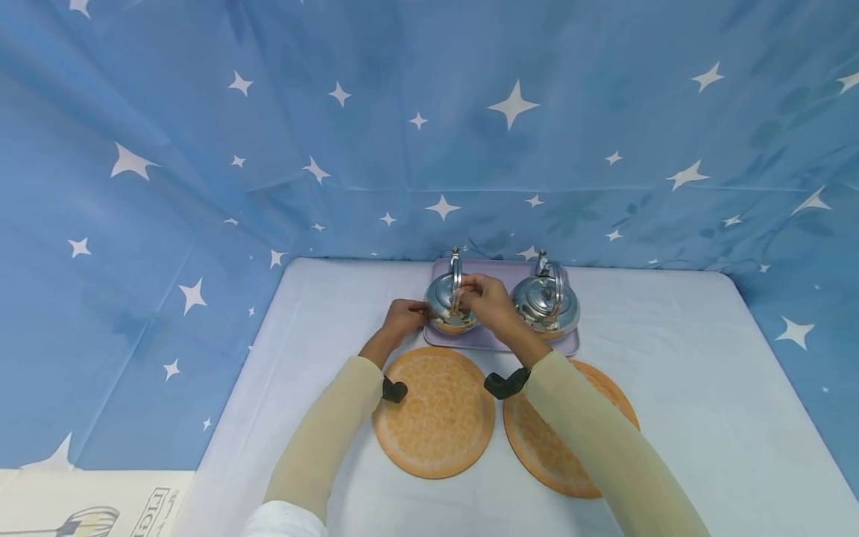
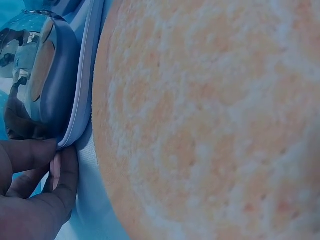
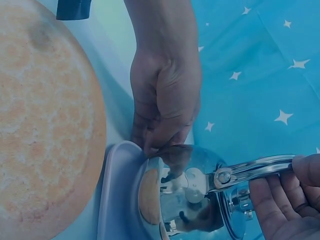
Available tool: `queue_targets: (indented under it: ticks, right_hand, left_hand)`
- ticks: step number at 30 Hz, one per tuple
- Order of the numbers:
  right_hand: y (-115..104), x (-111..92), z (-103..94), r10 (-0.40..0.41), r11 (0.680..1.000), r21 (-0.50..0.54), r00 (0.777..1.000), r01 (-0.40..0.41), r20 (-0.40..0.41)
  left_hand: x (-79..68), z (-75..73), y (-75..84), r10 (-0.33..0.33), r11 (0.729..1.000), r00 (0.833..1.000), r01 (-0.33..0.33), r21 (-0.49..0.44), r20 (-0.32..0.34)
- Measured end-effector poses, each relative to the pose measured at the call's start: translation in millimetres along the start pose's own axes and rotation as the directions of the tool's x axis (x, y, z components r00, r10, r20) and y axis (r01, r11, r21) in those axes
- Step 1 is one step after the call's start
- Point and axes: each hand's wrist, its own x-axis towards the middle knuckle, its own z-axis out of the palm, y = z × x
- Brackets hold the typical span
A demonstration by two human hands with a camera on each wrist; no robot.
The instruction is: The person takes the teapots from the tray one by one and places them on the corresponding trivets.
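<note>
Between the two hands, on my head feed, a silver kettle (image 1: 443, 310) sits upright at the left end of a pale purple tray (image 1: 470, 341). I see the right hand (image 1: 491, 302) grasping its arched metal handle (image 3: 242, 170), thumb against one side and fingers against the other. The left hand (image 1: 406, 317) pinches the near left corner of the tray between thumb and fingers; I cannot tell whether it also touches the kettle.

The kettle's body is round and mirror-bright, catching the hands and an orange patch low on its side. Its handle stands up over the top. To the right of the right hand I find a second silver kettle (image 1: 537, 300) of the same make, lid in place, handle raised. The tray carries both kettles; I cannot see into either.

Nearer the person than both hands lie two round orange mats, the left mat (image 1: 435, 414) between the forearms, the right mat (image 1: 540, 436) partly hidden under the right sleeve (image 1: 597, 455). White cloth (image 1: 671, 335) spreads beneath everything, and beyond the hands hangs a blue star-printed curtain (image 1: 604, 112).
</note>
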Motion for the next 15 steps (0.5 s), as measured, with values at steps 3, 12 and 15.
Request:
queue_targets:
  ticks: [3, 12, 15]
  right_hand:
    - [-1, -2, 0.5, -0.022, 0.999, -0.04, 1.0, 0.023, 0.007]
    - [-3, -12, -0.3, -0.124, 0.979, -0.155, 0.989, 0.135, 0.08]
    - [-6, -16, -2.8, -0.118, 0.982, -0.137, 0.989, 0.13, 0.093]
  left_hand:
    - [-0.2, 0.4, -0.2, -0.003, 1.0, 1.0, 0.003, 0.003, -0.003]
    - [5.3, -4.0, -2.0, -0.024, 1.0, 1.0, 0.024, -0.016, 0.006]
    - [11.4, -4.3, -6.6, -0.003, 1.0, 1.0, 0.002, 0.003, 0.013]
